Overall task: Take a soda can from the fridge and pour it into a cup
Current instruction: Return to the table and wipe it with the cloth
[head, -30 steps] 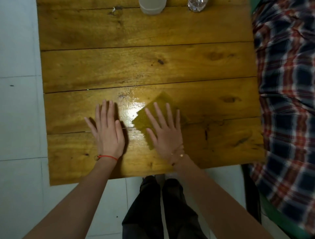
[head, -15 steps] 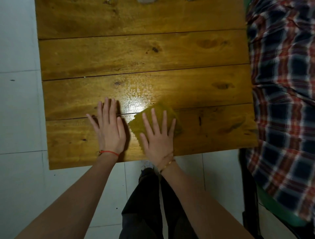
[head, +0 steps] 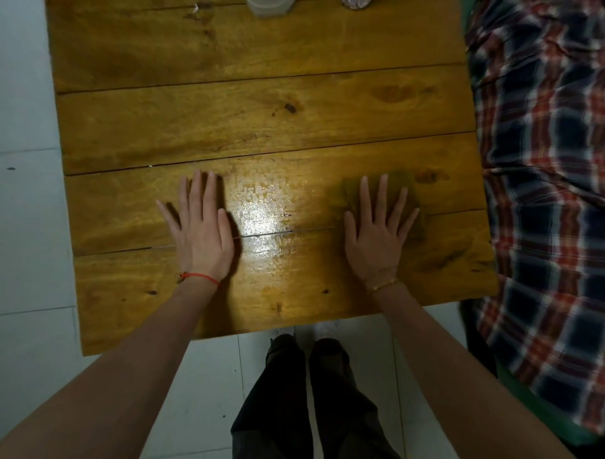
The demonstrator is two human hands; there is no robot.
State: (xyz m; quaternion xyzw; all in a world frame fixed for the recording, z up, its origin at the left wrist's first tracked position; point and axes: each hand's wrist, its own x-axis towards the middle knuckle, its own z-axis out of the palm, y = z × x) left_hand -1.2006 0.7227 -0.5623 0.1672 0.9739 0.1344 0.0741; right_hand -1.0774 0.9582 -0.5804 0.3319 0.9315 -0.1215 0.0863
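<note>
— Both hands lie flat on the table. The left hand has its fingers straight and spread, holding nothing. The right hand is flat too, fingers straight, pressing a cloth.

— Has anything moved?

— Yes. A moment ago the right hand and cloth were just beside the left hand; now they are well apart, the cloth swept off to the right. A wet sheen lies between the hands where the cloth passed.

— So she is wiping?

— It looks so to me. I judge a spill is being cleaned, which would put the pouring already behind her, though I cannot be sure.

— Where is the can?

— Not in sight. At the far edge I see only the bottom of a pale cup, and to its right something clear and crinkled that I cannot make out.

— Anyone else?

— A person in a plaid shirt stands close by the right side of the table.
</note>
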